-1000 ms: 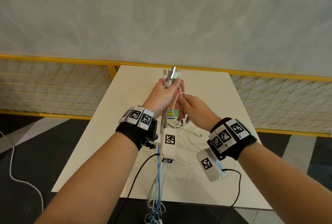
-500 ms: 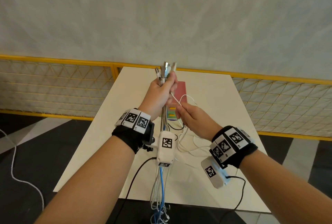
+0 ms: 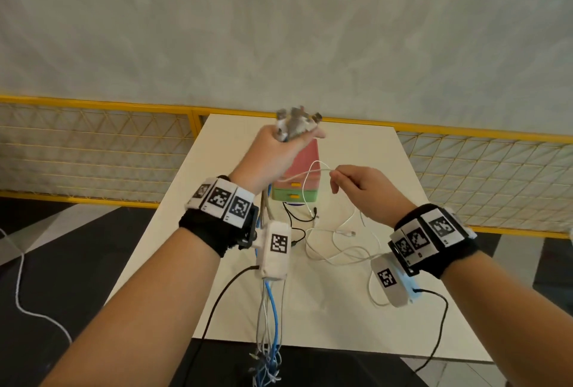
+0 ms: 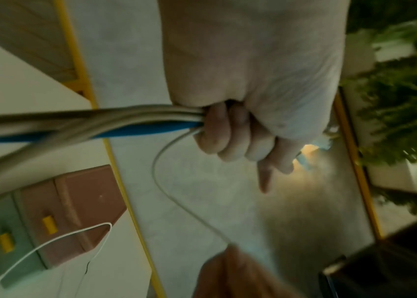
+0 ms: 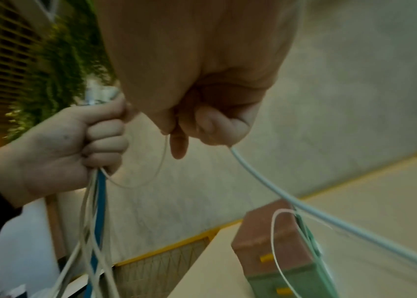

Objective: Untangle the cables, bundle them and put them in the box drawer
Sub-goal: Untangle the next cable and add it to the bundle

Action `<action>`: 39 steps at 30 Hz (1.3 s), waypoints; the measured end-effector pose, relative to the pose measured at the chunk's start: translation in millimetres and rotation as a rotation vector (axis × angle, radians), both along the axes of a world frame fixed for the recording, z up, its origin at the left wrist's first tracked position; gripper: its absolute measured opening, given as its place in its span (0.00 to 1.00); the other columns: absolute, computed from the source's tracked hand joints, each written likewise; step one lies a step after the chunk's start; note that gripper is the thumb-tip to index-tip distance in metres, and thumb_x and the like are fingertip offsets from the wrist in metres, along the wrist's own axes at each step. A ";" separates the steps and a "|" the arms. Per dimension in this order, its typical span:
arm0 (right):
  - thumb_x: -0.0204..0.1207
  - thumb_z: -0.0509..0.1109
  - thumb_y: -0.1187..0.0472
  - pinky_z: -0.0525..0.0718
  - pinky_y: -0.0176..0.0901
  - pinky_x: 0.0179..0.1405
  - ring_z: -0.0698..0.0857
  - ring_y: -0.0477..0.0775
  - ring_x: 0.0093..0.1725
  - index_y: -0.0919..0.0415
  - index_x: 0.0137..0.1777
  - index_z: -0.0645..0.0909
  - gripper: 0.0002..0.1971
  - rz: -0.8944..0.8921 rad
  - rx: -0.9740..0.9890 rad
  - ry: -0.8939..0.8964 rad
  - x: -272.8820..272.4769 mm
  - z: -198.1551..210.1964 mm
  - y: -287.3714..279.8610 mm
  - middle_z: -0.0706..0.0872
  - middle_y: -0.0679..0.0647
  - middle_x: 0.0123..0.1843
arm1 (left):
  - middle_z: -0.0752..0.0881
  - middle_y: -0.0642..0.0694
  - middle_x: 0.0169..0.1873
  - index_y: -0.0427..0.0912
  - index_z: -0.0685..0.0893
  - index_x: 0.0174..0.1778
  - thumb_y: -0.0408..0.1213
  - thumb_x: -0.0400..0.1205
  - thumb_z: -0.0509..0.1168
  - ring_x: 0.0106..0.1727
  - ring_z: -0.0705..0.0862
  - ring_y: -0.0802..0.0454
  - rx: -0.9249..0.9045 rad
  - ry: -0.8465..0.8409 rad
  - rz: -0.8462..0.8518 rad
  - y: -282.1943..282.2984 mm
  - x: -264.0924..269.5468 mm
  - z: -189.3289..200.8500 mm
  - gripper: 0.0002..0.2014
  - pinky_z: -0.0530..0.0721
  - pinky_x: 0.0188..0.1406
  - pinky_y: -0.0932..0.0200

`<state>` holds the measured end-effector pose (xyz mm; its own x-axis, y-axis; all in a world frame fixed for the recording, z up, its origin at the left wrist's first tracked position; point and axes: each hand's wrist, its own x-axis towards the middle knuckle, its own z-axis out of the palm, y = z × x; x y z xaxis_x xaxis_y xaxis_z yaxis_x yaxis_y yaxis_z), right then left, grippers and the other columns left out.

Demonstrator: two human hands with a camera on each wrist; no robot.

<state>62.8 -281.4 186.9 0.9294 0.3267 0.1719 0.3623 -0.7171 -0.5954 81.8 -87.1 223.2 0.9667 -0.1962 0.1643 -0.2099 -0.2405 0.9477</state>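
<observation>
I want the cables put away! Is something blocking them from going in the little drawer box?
Yes. Both drawers look closed, and the thin white cable drapes across their fronts, pinched by the right hand.

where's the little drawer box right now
In the head view the small pink-and-green plastic drawer box stands mid-table toward the far edge, just behind the left hand, with loose white cables lying in front of it.

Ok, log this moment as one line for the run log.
left hand: grips cable bundle | right hand: pinches thin white cable | drawer box: drawers closed | stage: untangling
</observation>
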 end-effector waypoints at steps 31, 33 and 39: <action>0.85 0.53 0.58 0.76 0.41 0.41 0.78 0.49 0.35 0.59 0.40 0.75 0.14 0.027 -0.022 0.004 6.8 1.2 -22.7 0.80 0.57 0.36 | 0.77 0.56 0.24 0.49 0.79 0.32 0.48 0.86 0.64 0.23 0.73 0.63 0.009 -0.137 0.462 14.0 8.9 3.5 0.16 0.68 0.24 0.67; 0.85 0.54 0.57 0.76 0.42 0.40 0.78 0.51 0.35 0.59 0.39 0.75 0.14 0.046 -0.029 -0.007 6.5 3.0 -14.0 0.81 0.59 0.36 | 0.79 0.59 0.29 0.48 0.82 0.46 0.45 0.86 0.63 0.25 0.76 0.67 0.054 -0.215 0.386 4.1 1.5 2.4 0.07 0.71 0.24 0.73; 0.84 0.57 0.61 0.76 0.33 0.37 0.79 0.44 0.34 0.54 0.41 0.79 0.13 0.127 -0.004 -0.068 9.0 24.1 9.7 0.80 0.44 0.34 | 0.79 0.56 0.26 0.40 0.87 0.45 0.50 0.86 0.63 0.25 0.74 0.64 0.328 -0.119 0.018 -19.4 -10.6 -12.0 0.17 0.69 0.23 0.72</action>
